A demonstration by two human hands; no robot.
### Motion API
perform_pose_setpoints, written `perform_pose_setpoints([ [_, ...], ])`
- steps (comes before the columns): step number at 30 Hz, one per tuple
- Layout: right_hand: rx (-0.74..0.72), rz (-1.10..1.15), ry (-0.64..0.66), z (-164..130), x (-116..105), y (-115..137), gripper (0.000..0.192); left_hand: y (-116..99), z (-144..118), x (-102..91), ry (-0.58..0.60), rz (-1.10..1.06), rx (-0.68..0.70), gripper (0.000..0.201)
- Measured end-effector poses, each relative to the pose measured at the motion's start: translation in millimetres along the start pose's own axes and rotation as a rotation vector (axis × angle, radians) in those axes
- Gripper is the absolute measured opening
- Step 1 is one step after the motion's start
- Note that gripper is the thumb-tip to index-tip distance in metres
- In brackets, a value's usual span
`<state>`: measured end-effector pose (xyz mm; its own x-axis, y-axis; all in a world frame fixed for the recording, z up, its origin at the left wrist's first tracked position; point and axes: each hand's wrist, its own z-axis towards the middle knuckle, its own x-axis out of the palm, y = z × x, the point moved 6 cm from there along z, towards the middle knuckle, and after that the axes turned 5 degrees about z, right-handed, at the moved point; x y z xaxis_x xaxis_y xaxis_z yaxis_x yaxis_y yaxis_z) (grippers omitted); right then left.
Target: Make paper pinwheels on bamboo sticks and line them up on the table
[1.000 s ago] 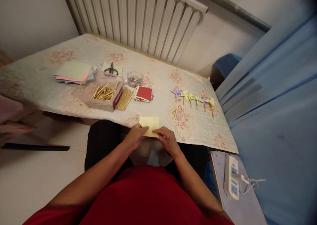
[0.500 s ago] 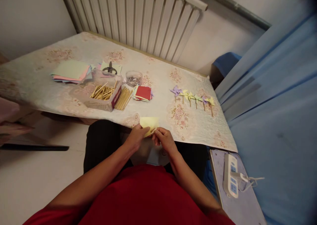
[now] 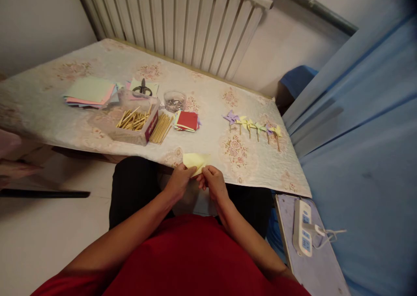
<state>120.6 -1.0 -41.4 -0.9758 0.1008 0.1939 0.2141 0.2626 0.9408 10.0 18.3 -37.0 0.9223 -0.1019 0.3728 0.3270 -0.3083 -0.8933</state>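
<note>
A yellow paper square (image 3: 194,159) is in the person's two hands, right at the near edge of the tabletop (image 3: 211,94). The left hand (image 3: 178,179) has its grip pinched tight on the paper's left side, with the thumb lying on top. The right hand (image 3: 213,181) has its grip pinched too, thumb and finger close together on the paper's near right corner. That corner looks bent up, but the fingers cover so much of it that I can't be sure how it is folded. Past the hands is a pile of small paper squares (image 3: 187,120) with a red one on top. To the left of that pile, a bunch of thin sticks (image 3: 160,129) lies beside a clear box (image 3: 128,136) with more sticks (image 3: 134,120) in it. A round clear bowl (image 3: 167,102) of tiny shiny bits sits behind the small squares. Black scissors (image 3: 142,89) lie on some paper behind the box, and a stack of big paper sheets (image 3: 89,90) is to the left. Over on the right, six little pinwheels (image 3: 250,125), purple, yellow and green, lie in a row with their sticks pointing toward the person.
</note>
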Motion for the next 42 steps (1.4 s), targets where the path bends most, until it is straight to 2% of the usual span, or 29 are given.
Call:
perform_pose_setpoints([
  [7,-0.004,-0.018,-0.065,-1,-1,0,0.021,8,3,-2.3,-0.015,-0.011,0.003,0.024],
  [13,-0.039,0.068,-0.089,-2,1,0,0.023,3,1,-3.0,-0.056,-0.015,0.035,0.018],
  [18,-0.037,0.141,-0.047,-2,4,-5,0.024,4,2,-4.4,-0.074,0.000,0.030,0.014],
  [21,-0.051,0.146,-0.058,-1,1,-6,0.024,5,2,-2.6,-0.043,-0.016,0.043,0.014],
  [27,-0.030,0.027,-0.050,3,-2,-4,0.021,9,2,-6.3,-0.113,-0.016,-0.012,0.024],
  [34,-0.039,-0.094,-0.137,6,-8,-4,0.013,10,1,-4.3,-0.099,-0.034,-0.033,0.030],
  [42,-0.054,-0.243,-0.170,8,-10,-6,0.014,11,0,-6.1,-0.135,-0.019,-0.062,0.034],
])
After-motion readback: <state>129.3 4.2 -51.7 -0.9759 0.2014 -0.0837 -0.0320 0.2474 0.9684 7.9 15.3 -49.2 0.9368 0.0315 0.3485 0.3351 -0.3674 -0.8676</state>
